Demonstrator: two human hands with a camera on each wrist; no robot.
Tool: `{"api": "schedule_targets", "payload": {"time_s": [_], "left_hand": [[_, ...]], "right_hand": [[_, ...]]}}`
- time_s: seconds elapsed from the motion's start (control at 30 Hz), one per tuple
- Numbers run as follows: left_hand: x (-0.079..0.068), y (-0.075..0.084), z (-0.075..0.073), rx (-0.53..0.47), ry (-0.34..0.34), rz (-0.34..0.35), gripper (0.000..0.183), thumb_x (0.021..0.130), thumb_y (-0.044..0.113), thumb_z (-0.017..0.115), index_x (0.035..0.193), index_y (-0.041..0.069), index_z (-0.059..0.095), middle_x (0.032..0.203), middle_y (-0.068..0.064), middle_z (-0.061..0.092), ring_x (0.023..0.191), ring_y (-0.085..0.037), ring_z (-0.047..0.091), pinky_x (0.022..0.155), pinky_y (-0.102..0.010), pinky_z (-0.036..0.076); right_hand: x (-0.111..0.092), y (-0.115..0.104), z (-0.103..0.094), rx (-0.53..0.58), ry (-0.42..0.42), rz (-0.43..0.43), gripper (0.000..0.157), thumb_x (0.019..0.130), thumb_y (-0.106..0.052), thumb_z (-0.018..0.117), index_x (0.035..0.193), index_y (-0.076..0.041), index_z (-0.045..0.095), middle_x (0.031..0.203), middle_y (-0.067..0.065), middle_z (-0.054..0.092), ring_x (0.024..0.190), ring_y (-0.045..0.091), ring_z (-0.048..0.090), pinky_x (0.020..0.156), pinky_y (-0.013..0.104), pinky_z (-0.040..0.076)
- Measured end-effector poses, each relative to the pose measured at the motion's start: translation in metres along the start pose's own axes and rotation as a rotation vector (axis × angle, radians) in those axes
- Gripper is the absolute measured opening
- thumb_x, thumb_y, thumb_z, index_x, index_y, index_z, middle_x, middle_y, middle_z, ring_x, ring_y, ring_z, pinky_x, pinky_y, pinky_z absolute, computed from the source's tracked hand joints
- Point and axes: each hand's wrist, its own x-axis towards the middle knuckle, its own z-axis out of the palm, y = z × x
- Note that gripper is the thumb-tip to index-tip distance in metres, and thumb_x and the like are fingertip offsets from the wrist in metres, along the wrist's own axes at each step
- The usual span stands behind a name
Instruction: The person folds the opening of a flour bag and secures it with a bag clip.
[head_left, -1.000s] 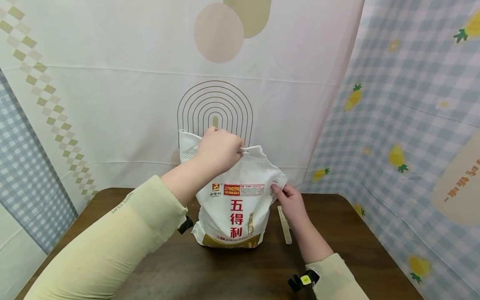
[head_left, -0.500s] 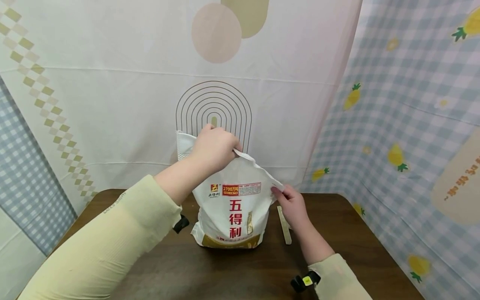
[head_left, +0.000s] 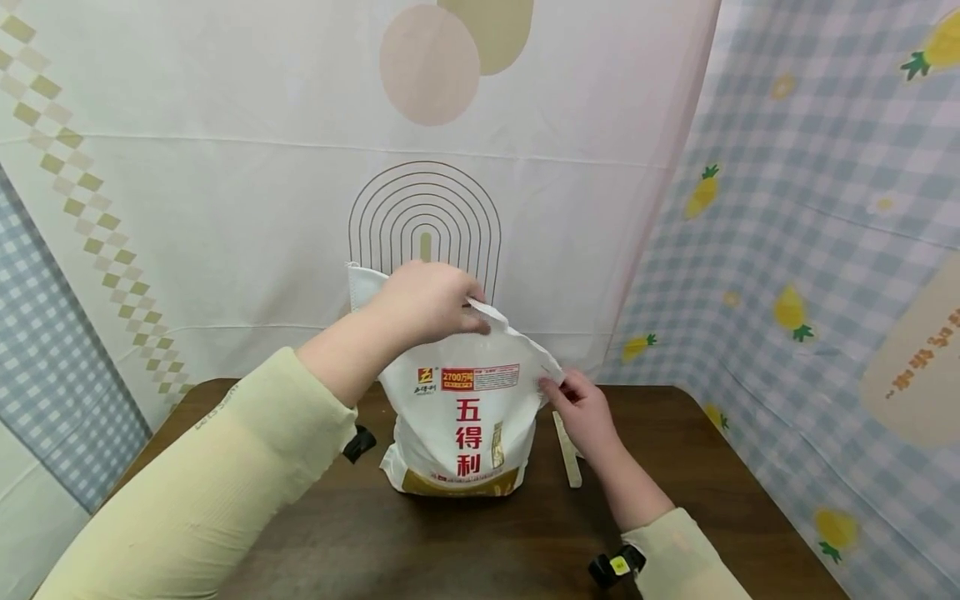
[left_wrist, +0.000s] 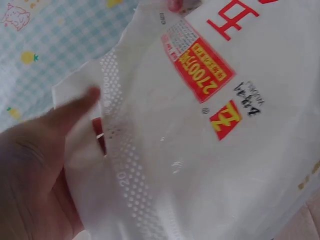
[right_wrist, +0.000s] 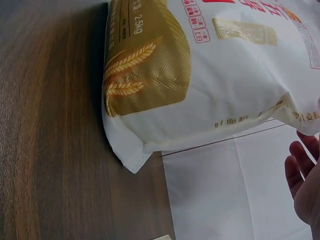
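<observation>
A white flour bag (head_left: 468,417) with red lettering and a gold base stands upright on the table; its wheat print shows in the right wrist view (right_wrist: 150,65). My left hand (head_left: 427,304) is at the bag's top edge. In the left wrist view the left thumb (left_wrist: 75,112) is blurred and stretched out over the front, and some fingers show at a gap in the top band. My right hand (head_left: 588,412) pinches the upper right corner of the bag. In the right wrist view only part of that hand (right_wrist: 305,175) shows, its fingers bent.
A thin pale strip (head_left: 567,450) lies on the brown wooden table (head_left: 420,542), right of the bag. Behind the table hangs a white patterned cloth (head_left: 285,208). A blue checked cloth (head_left: 757,250) with pineapples hangs on the right.
The left thumb has come away from its grip and now sticks out below the fingers. Between the first two frames the bag's top edge dropped into a slope toward the right hand, which keeps its pinch.
</observation>
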Motion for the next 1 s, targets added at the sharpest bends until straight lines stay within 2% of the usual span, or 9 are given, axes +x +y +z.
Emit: {"api": "schedule_targets", "payload": {"time_s": [0.07, 0.17, 0.27, 0.33, 0.5, 0.63, 0.77, 0.87, 1.0], "left_hand": [[-0.001, 0.002, -0.002, -0.009, -0.032, -0.011, 0.041, 0.083, 0.066, 0.066, 0.099, 0.03, 0.075, 0.093, 0.013, 0.071, 0.084, -0.011, 0.062, 0.085, -0.042, 0.046], [-0.001, 0.008, -0.004, -0.033, -0.05, -0.042, 0.056, 0.084, 0.079, 0.05, 0.093, 0.03, 0.074, 0.087, 0.011, 0.07, 0.082, -0.013, 0.062, 0.092, -0.045, 0.042], [0.002, 0.014, -0.007, -0.046, -0.045, -0.092, 0.062, 0.089, 0.078, 0.038, 0.085, 0.027, 0.072, 0.079, 0.009, 0.067, 0.077, -0.015, 0.06, 0.099, -0.049, 0.038], [0.003, 0.018, -0.007, -0.042, -0.041, -0.122, 0.061, 0.093, 0.074, 0.035, 0.084, 0.026, 0.072, 0.078, 0.008, 0.067, 0.075, -0.016, 0.059, 0.102, -0.051, 0.036], [0.004, 0.02, -0.006, -0.007, -0.048, -0.132, 0.047, 0.095, 0.065, 0.047, 0.09, 0.025, 0.072, 0.082, 0.009, 0.067, 0.079, -0.015, 0.06, 0.094, -0.047, 0.04], [0.002, 0.017, -0.005, 0.043, -0.044, -0.108, 0.036, 0.092, 0.057, 0.059, 0.1, 0.024, 0.073, 0.094, 0.007, 0.07, 0.089, -0.017, 0.062, 0.09, -0.045, 0.04], [0.0, 0.012, -0.005, 0.093, -0.035, -0.108, 0.033, 0.089, 0.052, 0.065, 0.106, 0.024, 0.073, 0.102, 0.006, 0.071, 0.093, -0.017, 0.064, 0.089, -0.044, 0.039], [0.0, 0.009, -0.004, 0.115, -0.032, -0.108, 0.032, 0.088, 0.049, 0.068, 0.108, 0.023, 0.073, 0.103, 0.006, 0.072, 0.091, -0.015, 0.063, 0.087, -0.043, 0.038], [-0.001, 0.008, -0.003, 0.12, -0.027, -0.099, 0.03, 0.089, 0.044, 0.07, 0.111, 0.023, 0.073, 0.104, 0.005, 0.072, 0.092, -0.015, 0.062, 0.089, -0.043, 0.039]], "right_hand": [[-0.003, -0.002, -0.002, 0.038, -0.014, 0.031, 0.023, 0.098, -0.02, 0.063, 0.101, 0.003, 0.07, 0.09, 0.004, 0.06, 0.08, 0.01, 0.055, 0.071, 0.023, 0.049], [-0.003, -0.005, -0.006, 0.127, -0.018, 0.064, 0.045, 0.106, -0.031, 0.047, 0.106, 0.01, 0.064, 0.088, 0.002, 0.061, 0.081, 0.01, 0.057, 0.077, 0.025, 0.048], [0.001, -0.007, -0.01, 0.207, -0.029, 0.081, 0.066, 0.107, -0.044, 0.033, 0.11, 0.016, 0.06, 0.085, 0.001, 0.062, 0.08, 0.011, 0.057, 0.078, 0.028, 0.048], [0.004, -0.009, -0.011, 0.241, -0.036, 0.105, 0.07, 0.106, -0.047, 0.032, 0.114, 0.017, 0.059, 0.087, -0.001, 0.063, 0.081, 0.011, 0.058, 0.079, 0.028, 0.048], [0.012, -0.013, -0.009, 0.229, -0.045, 0.192, 0.061, 0.107, -0.042, 0.037, 0.117, 0.013, 0.061, 0.097, -0.001, 0.065, 0.085, 0.011, 0.059, 0.082, 0.027, 0.048], [0.02, -0.02, -0.006, 0.219, -0.098, 0.246, 0.059, 0.106, -0.042, 0.04, 0.115, 0.012, 0.061, 0.103, 0.012, 0.065, 0.094, 0.019, 0.059, 0.088, 0.035, 0.048], [0.029, -0.027, -0.002, 0.214, -0.151, 0.274, 0.05, 0.106, -0.033, 0.044, 0.124, 0.012, 0.058, 0.131, 0.026, 0.055, 0.122, 0.032, 0.051, 0.105, 0.046, 0.041], [0.032, -0.029, 0.0, 0.204, -0.171, 0.284, 0.047, 0.105, -0.027, 0.047, 0.133, 0.01, 0.054, 0.142, 0.025, 0.049, 0.133, 0.034, 0.044, 0.11, 0.048, 0.036], [0.032, -0.032, 0.003, 0.156, -0.179, 0.29, 0.049, 0.104, -0.034, 0.05, 0.133, 0.005, 0.057, 0.138, 0.022, 0.054, 0.13, 0.033, 0.047, 0.11, 0.049, 0.037]]}}
